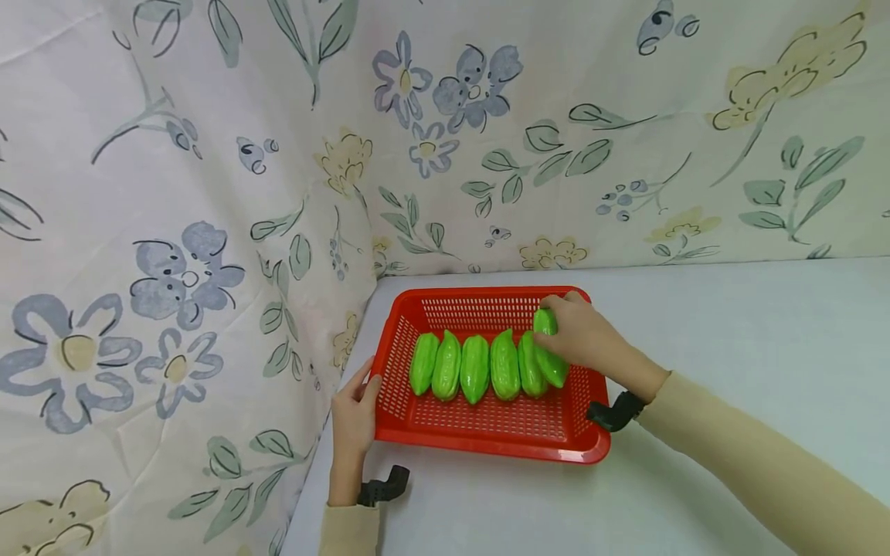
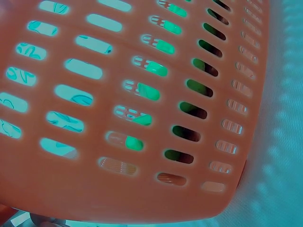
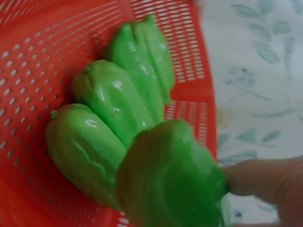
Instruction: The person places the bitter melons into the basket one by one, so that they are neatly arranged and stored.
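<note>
A red plastic basket (image 1: 487,446) with slotted walls stands on the white surface. In it lies a row of glossy green, ridged, gourd-like vegetables (image 1: 475,369) with pointed ends. My left hand (image 1: 353,425) holds the basket's left rim; the left wrist view shows only the slotted wall (image 2: 85,189), with green behind the slots. Over the right end of the row, my right hand (image 1: 587,333) grips one green gourd-like vegetable (image 1: 551,363). That held vegetable (image 3: 170,179) is large and tilted in the right wrist view, with the thumb (image 3: 255,179) against its side.
Floral cloth (image 1: 445,193) hangs behind the basket and along its left side. The white tabletop (image 1: 751,340) extends to the right and in front. A black wrist mount (image 1: 615,413) on the right arm is close to the basket's right rim.
</note>
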`<state>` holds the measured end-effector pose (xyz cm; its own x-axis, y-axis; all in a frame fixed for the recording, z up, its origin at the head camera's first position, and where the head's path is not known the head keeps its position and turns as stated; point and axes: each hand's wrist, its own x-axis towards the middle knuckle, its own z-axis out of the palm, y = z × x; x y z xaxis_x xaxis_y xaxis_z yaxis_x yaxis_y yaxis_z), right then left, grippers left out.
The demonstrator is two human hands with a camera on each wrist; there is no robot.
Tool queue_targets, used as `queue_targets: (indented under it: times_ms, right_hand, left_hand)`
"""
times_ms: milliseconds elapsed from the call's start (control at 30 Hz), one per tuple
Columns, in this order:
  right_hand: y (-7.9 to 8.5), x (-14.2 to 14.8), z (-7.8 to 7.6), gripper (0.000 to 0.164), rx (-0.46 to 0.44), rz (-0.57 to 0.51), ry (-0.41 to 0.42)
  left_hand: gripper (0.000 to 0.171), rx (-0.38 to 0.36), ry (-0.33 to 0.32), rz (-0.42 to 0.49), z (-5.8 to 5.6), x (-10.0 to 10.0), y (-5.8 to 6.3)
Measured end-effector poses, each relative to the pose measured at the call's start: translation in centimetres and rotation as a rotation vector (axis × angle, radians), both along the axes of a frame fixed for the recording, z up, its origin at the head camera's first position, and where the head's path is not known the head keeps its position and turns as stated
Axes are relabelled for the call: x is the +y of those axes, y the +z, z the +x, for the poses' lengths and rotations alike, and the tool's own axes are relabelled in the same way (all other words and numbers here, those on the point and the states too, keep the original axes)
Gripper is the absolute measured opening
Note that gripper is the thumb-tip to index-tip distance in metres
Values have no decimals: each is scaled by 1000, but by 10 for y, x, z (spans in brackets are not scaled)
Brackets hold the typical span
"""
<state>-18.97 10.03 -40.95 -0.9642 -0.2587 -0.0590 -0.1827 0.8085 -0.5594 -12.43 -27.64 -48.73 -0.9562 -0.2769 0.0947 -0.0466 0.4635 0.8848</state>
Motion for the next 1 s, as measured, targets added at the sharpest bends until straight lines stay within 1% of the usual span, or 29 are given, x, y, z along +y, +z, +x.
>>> queue_targets:
  times_ms: [67, 200, 267, 333, 467, 533, 567, 667, 767, 900, 1000]
  right_hand:
    - [-1, -5, 0, 64, -22, 44, 0]
    - [-2, -12, -2, 61, -9, 146, 29]
    - [-3, -15, -4, 60, -22, 185, 37]
    - [-4, -17, -8, 59, -58, 214, 44]
    - [-6, -21, -13, 60, -162, 235, 43]
    - [-6, -22, -15, 54, -184, 254, 41]
    - [-6, -23, -16, 50, -180, 273, 44]
    - [-6, -23, -16, 34, -149, 315, 55]
    - [-5, -23, -15, 24, -110, 353, 92]
    - [-7, -22, -14, 24, -111, 364, 114]
    - [-9, -23, -14, 27, -118, 364, 108]
  left_hand:
    - [45, 2, 0, -1, 0, 0, 0]
    - [44, 5, -4, -2, 0, 0, -1]
    - [44, 4, -6, -1, -1, 0, -1]
    - [45, 3, -7, -1, -1, 0, -1]
    - [45, -1, -4, 1, -1, 0, -1]
    - [44, -4, -5, 5, -1, -1, 0]
    - [44, -3, -4, 8, -1, -2, 0]
    - [44, 0, -8, 14, -1, -2, 0]
    - [44, 0, -9, 17, -1, -2, 1]
    - [43, -8, -13, 28, -1, -2, 1]
    - [42, -7, -14, 39, -1, -2, 0]
